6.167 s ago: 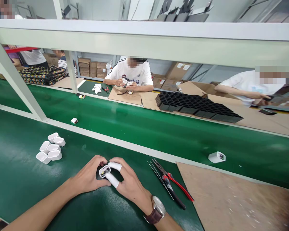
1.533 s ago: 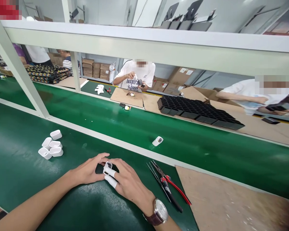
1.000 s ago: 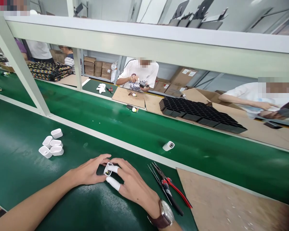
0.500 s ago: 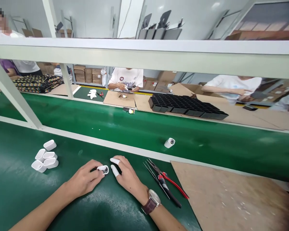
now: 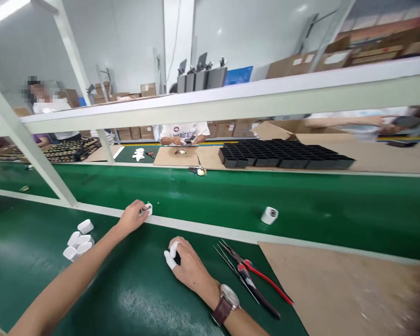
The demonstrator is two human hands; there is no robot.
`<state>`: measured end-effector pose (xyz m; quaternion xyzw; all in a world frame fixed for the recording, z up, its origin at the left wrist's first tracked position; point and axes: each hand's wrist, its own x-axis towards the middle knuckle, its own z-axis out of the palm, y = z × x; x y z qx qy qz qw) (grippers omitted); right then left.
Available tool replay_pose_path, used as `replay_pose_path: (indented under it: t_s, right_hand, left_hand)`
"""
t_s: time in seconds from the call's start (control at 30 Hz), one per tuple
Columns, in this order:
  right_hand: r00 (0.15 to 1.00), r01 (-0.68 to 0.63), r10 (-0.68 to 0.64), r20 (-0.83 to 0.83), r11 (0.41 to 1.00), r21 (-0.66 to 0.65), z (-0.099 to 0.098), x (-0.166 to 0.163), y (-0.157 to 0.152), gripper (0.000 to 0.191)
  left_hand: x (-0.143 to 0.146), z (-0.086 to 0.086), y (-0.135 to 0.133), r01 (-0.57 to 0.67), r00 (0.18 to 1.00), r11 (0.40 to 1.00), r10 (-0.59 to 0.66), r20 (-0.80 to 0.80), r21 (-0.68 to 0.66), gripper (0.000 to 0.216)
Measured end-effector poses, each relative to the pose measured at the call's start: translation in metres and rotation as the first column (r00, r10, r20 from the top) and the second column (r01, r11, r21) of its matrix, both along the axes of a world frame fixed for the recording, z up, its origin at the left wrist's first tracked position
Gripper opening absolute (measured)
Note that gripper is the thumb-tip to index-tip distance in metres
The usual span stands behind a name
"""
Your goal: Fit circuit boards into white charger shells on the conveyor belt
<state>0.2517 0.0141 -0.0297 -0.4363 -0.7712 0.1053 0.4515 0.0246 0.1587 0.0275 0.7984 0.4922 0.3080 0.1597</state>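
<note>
My left hand [image 5: 133, 218] is closed on a small white oval plastic housing [image 5: 149, 208] with something dark inside. It holds the housing over the pale rail [image 5: 182, 229] at the edge of the green conveyor belt. My right hand [image 5: 186, 262] rests on the green tabletop with white finger cots on its thumb and index finger. A gap shows between those two fingers, and nothing is seen in them. To its right lie red-and-black long-nose pliers [image 5: 247, 269] and thin metal tweezers [image 5: 235, 270]. Several white housings [image 5: 85, 227] stand grouped at the left, partly behind my left forearm.
Another white housing [image 5: 269, 215] stands on the conveyor belt [image 5: 210, 198]. A brown cardboard sheet [image 5: 322, 280] covers the right of the table. Beyond the belt are black trays [image 5: 283, 154] and co-workers. A rack post [image 5: 38, 154] rises at the left.
My left hand has moved forward with the white housing, from the tabletop to the belt's rail. My right thumb and index finger have drawn closer together. The view has tilted up.
</note>
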Motion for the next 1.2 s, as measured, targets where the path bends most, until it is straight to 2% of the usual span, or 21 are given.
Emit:
replay_pose_path:
  t_s: [0.1, 0.2, 0.3, 0.37, 0.5, 0.6, 0.67, 0.73, 0.8, 0.87, 0.9, 0.97, 1.07, 1.13, 1.2]
  right_hand:
    - [1.000, -0.014, 0.015, -0.016, 0.999, 0.034, -0.005, 0.002, 0.003, 0.022]
    - [1.000, -0.009, 0.011, -0.025, 0.998, 0.069, -0.010, 0.004, 0.005, 0.022]
    - [0.999, -0.036, 0.039, -0.034, 0.996, 0.080, -0.010, 0.006, 0.005, 0.024]
    - [0.996, -0.068, 0.072, -0.043, 0.994, 0.086, -0.009, 0.007, 0.005, 0.025]
    - [0.991, -0.074, 0.085, -0.104, 0.991, 0.109, -0.011, 0.004, 0.010, 0.019]
    - [0.987, -0.059, 0.071, -0.147, 0.995, 0.083, -0.014, 0.000, 0.009, 0.016]
    - [0.990, -0.033, 0.039, -0.139, 0.998, 0.050, -0.013, -0.002, 0.002, 0.015]
    - [0.994, 0.016, -0.016, -0.109, 1.000, 0.002, -0.011, -0.004, -0.004, 0.014]
    - [0.993, 0.060, -0.066, -0.093, 0.996, -0.060, -0.010, -0.004, -0.004, 0.013]
    - [0.987, 0.095, -0.109, -0.115, 0.988, -0.121, -0.010, -0.002, 0.000, 0.013]
    - [0.982, 0.108, -0.129, -0.141, 0.983, -0.148, -0.011, -0.001, 0.002, 0.017]
    - [0.963, 0.124, -0.166, -0.212, 0.972, -0.197, -0.012, 0.002, 0.006, 0.028]
    - [0.927, 0.099, -0.182, -0.329, 0.962, -0.253, -0.017, 0.008, 0.014, 0.033]
    - [0.881, 0.030, -0.158, -0.445, 0.959, -0.282, -0.022, 0.012, 0.019, 0.027]
    - [0.816, -0.035, -0.147, -0.559, 0.953, -0.301, -0.026, 0.014, 0.023, 0.043]
  left_hand:
    - [0.002, 0.007, 0.046, -0.123, 0.989, 0.992, 0.123, -0.083, 0.005, 0.017]
    - [-0.002, 0.007, 0.058, -0.126, 0.982, 0.992, 0.123, -0.144, -0.012, 0.020]
    - [-0.024, 0.011, 0.042, -0.065, 0.980, 0.998, 0.064, -0.191, 0.001, 0.027]
    - [-0.054, 0.019, 0.028, -0.060, 0.971, 0.998, 0.065, -0.230, 0.029, 0.033]
    - [-0.131, 0.045, -0.002, -0.177, 0.919, 0.983, 0.179, -0.350, 0.039, 0.033]
    - [-0.177, 0.059, -0.025, -0.254, 0.885, 0.967, 0.236, -0.402, 0.009, 0.031]
    - [-0.196, 0.060, -0.031, -0.250, 0.888, 0.968, 0.221, -0.404, -0.019, 0.028]
    - [-0.204, 0.052, -0.021, -0.251, 0.901, 0.967, 0.215, -0.378, -0.048, 0.026]
    - [-0.193, 0.036, -0.001, -0.217, 0.932, 0.974, 0.185, -0.313, -0.068, 0.029]
    - [-0.161, 0.020, 0.007, -0.094, 0.972, 0.987, 0.062, -0.227, -0.131, 0.031]
    - [-0.139, 0.015, 0.002, -0.020, 0.980, 0.985, -0.014, -0.197, -0.170, 0.031]
    - [-0.089, 0.012, -0.022, 0.160, 0.969, 0.967, -0.192, -0.155, -0.198, 0.032]
    - [-0.025, 0.015, -0.068, 0.407, 0.872, 0.877, -0.457, -0.177, -0.256, 0.030]
    - [-0.003, 0.016, -0.090, 0.455, 0.835, 0.840, -0.517, -0.185, -0.296, 0.034]
    - [0.003, 0.013, -0.103, 0.448, 0.840, 0.835, -0.515, -0.169, -0.319, 0.033]
